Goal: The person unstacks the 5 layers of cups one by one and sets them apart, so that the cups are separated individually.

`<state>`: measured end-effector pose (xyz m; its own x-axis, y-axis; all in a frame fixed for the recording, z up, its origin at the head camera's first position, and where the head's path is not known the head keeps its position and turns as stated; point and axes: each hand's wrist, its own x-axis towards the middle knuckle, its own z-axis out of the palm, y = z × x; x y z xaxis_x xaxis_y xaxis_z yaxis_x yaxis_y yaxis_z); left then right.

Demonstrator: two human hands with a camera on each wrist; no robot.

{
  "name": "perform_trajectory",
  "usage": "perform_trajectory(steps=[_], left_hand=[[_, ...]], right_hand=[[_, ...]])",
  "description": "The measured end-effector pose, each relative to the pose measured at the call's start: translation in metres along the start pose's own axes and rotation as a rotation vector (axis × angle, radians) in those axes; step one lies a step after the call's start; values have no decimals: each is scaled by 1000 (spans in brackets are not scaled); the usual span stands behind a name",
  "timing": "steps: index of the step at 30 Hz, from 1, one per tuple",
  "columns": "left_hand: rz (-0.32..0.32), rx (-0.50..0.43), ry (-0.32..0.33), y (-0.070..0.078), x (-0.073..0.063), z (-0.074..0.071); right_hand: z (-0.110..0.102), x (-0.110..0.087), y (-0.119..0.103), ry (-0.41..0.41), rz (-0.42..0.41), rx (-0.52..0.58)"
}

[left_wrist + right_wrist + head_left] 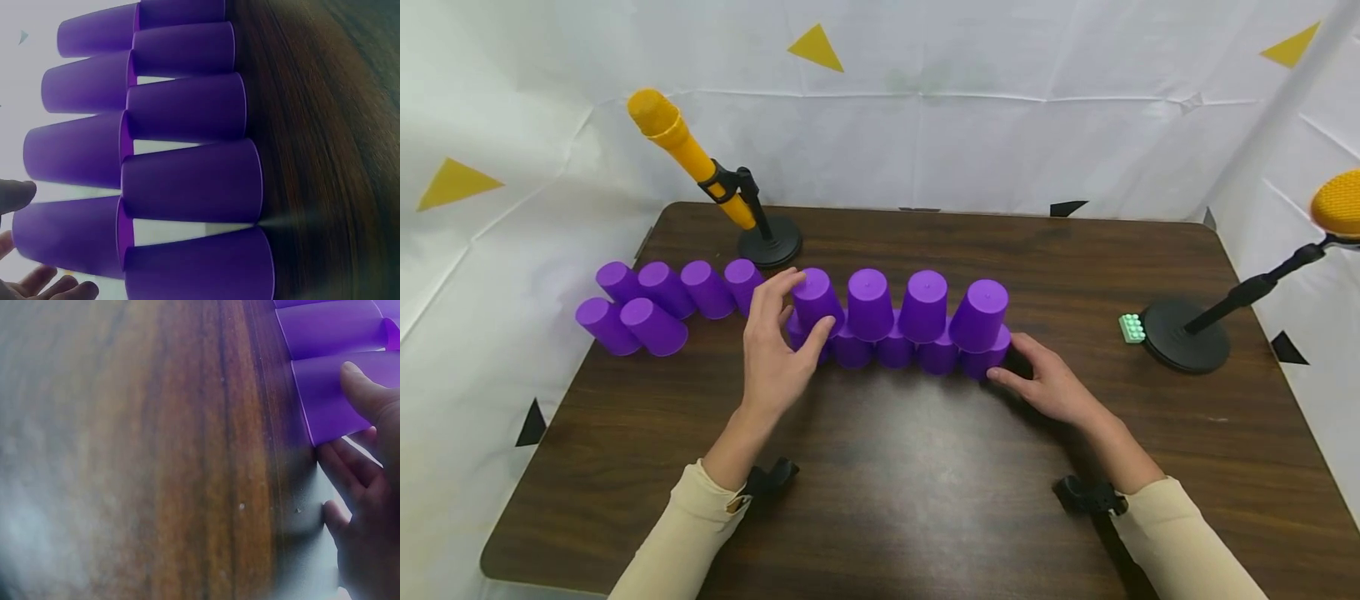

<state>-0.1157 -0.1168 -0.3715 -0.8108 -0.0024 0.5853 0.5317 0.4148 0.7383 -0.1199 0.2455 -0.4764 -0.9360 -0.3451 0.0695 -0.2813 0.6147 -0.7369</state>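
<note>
Purple cups stand upside down in two tiers in the head view: a lower row [895,350] of several, with several more bridging the gaps above. My left hand [778,342] is spread around the upper-left cup [817,300]; in the left wrist view its thumb [15,195] and fingers look slightly apart from that cup's sides. At the row's right end, my right hand [1048,383] holds the lower cup [325,400], its thumb [359,384] on the front and the fingers round the side. Part of the leftmost lower cup is hidden behind the left hand.
More purple cups [655,327] stand in two rows at the table's left. Behind them is a yellow microphone [688,158] on a black stand. Another stand [1187,337] with a yellow-topped microphone [1337,204] is at right, beside a mint-green toy brick [1132,328].
</note>
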Motion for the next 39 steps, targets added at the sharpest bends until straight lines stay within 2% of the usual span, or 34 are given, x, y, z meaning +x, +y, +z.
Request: perform_trajectory(steps=[9, 14, 17, 19, 22, 24, 29, 34, 39], left_hand=[[-1, -10, 28, -6, 3, 8], [-4, -5, 37, -5, 3, 7], [1, 3, 64, -8, 2, 1], [5, 10, 104, -16, 1, -7], [-13, 45, 164, -37, -1, -28], [-49, 82, 211, -54, -3, -45], [-173, 239, 276, -87, -11, -83], [-264, 361, 268, -112, -21, -103], [-331, 394, 213, -128, -23, -105]], right_hand=[[1, -1, 1, -15, 18, 0], [0, -2, 1, -16, 18, 6], [0, -1, 1, -13, 11, 3], [1, -1, 1, -14, 12, 2], [2, 0, 0, -14, 10, -1], [2, 0, 0, -11, 7, 0], [1, -1, -1, 1, -1, -4], [1, 0, 0, -1, -2, -1], [0, 0, 0, -3, 5, 0]])
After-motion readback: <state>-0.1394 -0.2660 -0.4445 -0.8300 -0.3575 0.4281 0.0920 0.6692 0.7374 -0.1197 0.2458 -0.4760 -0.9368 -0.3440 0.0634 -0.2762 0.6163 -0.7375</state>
